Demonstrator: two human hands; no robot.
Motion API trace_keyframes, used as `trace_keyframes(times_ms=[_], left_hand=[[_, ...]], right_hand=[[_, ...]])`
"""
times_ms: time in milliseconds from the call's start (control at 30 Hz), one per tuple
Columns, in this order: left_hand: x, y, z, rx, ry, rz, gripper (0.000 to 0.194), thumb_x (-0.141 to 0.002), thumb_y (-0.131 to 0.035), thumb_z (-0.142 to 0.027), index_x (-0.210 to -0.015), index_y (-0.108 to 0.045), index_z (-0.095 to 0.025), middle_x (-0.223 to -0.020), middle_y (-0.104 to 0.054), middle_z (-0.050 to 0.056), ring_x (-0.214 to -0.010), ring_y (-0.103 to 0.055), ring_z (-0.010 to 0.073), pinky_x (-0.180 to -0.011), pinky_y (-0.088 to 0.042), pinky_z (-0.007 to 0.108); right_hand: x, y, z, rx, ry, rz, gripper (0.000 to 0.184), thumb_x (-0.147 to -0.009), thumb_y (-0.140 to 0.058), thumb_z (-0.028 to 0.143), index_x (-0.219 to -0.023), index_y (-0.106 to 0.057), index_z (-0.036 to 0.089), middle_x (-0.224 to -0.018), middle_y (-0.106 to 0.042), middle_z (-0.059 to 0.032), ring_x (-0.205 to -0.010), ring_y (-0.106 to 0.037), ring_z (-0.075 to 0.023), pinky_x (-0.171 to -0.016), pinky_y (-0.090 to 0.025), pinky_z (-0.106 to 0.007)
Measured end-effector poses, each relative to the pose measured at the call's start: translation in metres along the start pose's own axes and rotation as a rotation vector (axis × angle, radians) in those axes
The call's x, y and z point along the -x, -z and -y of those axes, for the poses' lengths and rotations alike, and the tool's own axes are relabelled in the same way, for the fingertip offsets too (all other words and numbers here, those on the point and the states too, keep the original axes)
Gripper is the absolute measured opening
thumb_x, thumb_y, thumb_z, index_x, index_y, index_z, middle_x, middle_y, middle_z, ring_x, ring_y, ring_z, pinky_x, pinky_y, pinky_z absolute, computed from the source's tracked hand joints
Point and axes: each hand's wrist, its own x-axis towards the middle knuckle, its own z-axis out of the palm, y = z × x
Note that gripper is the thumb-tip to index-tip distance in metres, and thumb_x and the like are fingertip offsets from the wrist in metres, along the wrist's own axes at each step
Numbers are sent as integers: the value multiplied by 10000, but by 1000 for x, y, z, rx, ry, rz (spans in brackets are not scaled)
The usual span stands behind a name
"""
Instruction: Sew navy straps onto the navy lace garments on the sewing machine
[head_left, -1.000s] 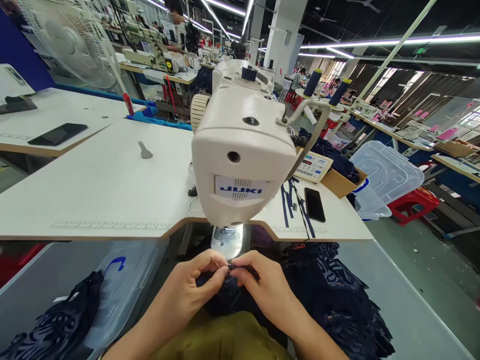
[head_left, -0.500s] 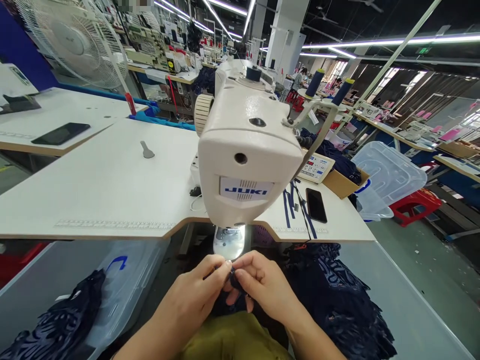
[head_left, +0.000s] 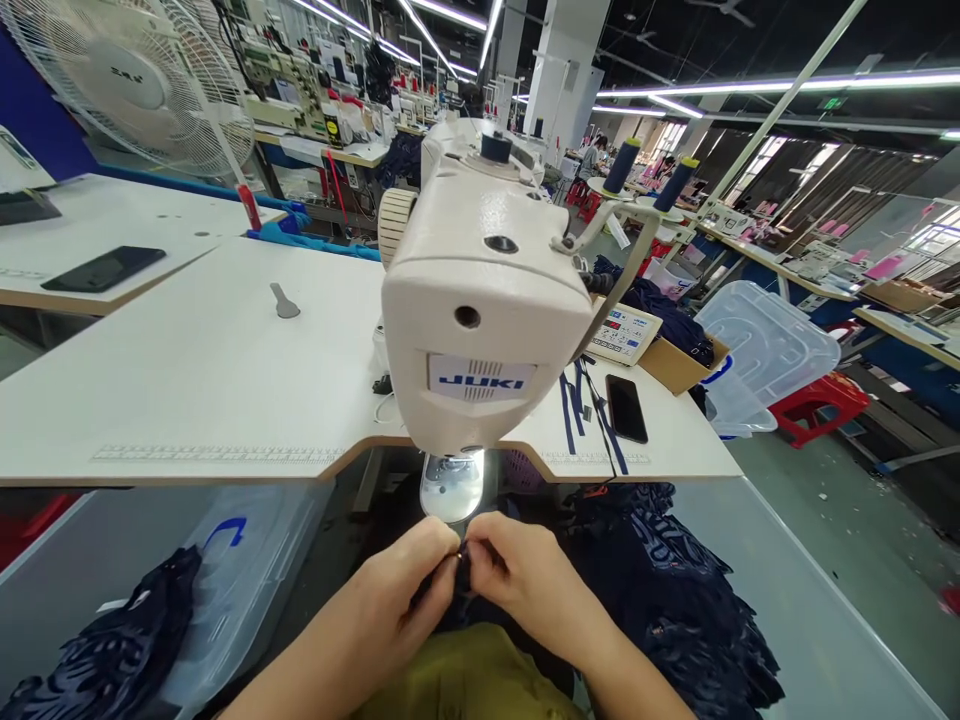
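Both hands meet just below the white Juki sewing machine [head_left: 480, 300]. My left hand [head_left: 401, 590] pinches a small piece of dark navy fabric [head_left: 459, 580] with thumb and fingers closed. My right hand [head_left: 525, 580] pinches the same piece from the other side, fingertips almost touching the left ones. The fabric bunches between them over my lap, close under the machine's lit metal bed end [head_left: 451, 485]. Most of the piece is hidden by my fingers.
A heap of navy patterned fabric [head_left: 675, 600] lies to my right, more in a clear bin [head_left: 135, 640] at left. On the white table [head_left: 187, 370] sit a black phone [head_left: 627, 408], navy strips [head_left: 574, 400] and a control panel [head_left: 624, 335]. A fan [head_left: 127, 80] stands back left.
My hands have drawn closer together and the visible fabric between them has shrunk to a tight pinch. The view shifted slightly; the machine and table stay put.
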Motion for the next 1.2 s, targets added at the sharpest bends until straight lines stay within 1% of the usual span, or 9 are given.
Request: trace_keyframes(times_ms=[100, 267, 367, 467, 600, 833, 1000, 1067, 1200], left_hand=[[0, 3, -3, 36, 28, 65, 203, -912, -374, -216, -785, -532, -212, -698, -553, -33, -594, -527, 77, -559, -449, 143], [4, 8, 9, 80, -132, 66, 160, -897, -426, -146, -837, -555, -218, -1112, -592, 38, -940, -605, 94, -812, -481, 172], [8, 7, 15, 77, -132, 59, 147, -880, -452, -136, -758, -487, -210, -1092, -600, 30, -867, -613, 72, -719, -482, 146], [7, 6, 16, 108, -50, -11, 111, -881, -474, -168, -785, -477, -223, -952, -622, -12, -797, -607, 67, -693, -478, 152], [3, 7, 16, 281, 57, 37, 3, -865, -529, -243, -863, -529, -244, -931, -643, -19, -865, -619, 104, -776, -500, 191], [1, 7, 17, 342, 203, 3, 115, -868, -536, -346, -854, -562, -235, -883, -663, -15, -815, -624, 120, -748, -499, 195], [-2, 4, 10, 300, 239, -73, 147, -843, -573, -391, -835, -544, -246, -833, -656, -43, -770, -620, 105, -704, -491, 172], [-2, 1, 8, 278, 230, -67, 138, -851, -560, -385, -837, -534, -251, -855, -659, -48, -771, -618, 102, -692, -490, 172], [-1, -7, 4, 189, 205, -44, 100, -871, -515, -353, -860, -542, -258, -839, -651, -44, -698, -599, 105, -539, -452, 174]], right_hand=[[0, -4, -5, -134, -71, -13, 62, -852, -480, 190, -815, -524, 214, -631, -552, 59, -541, -609, -94, -484, -392, -161], [-4, -4, -12, -541, -189, 210, 85, -912, -459, 292, -875, -475, 217, -627, -563, 69, -437, -569, -69, -379, -344, -131], [-7, 4, -11, -613, -188, 279, 145, -933, -462, 347, -926, -504, 208, -659, -554, 56, -453, -517, -60, -392, -343, -139], [-8, 16, -6, -499, -91, 137, 194, -970, -410, 341, -998, -550, 210, -706, -531, 43, -581, -521, -67, -534, -404, -169], [-9, 26, -2, -272, 48, -11, 148, -887, -599, 308, -1013, -570, 237, -820, -564, 29, -698, -529, -93, -616, -420, -194], [0, 3, -15, 16, 343, -505, 95, -927, -530, 231, -932, -624, 238, -969, -633, -34, -958, -554, -185, -901, -398, -342], [9, -24, -25, -336, 202, -206, 427, -962, -344, 526, -998, -664, 246, -911, -657, -53, -842, -584, -198, -772, -447, -324], [8, -33, -26, -528, 116, -210, 443, -907, -428, 591, -1073, -645, 242, -982, -642, -65, -889, -583, -211, -801, -453, -331], [8, -42, -24, -807, 64, -334, 210, -845, -645, 420, -964, -637, 246, -899, -610, -16, -826, -580, -160, -733, -461, -261]])
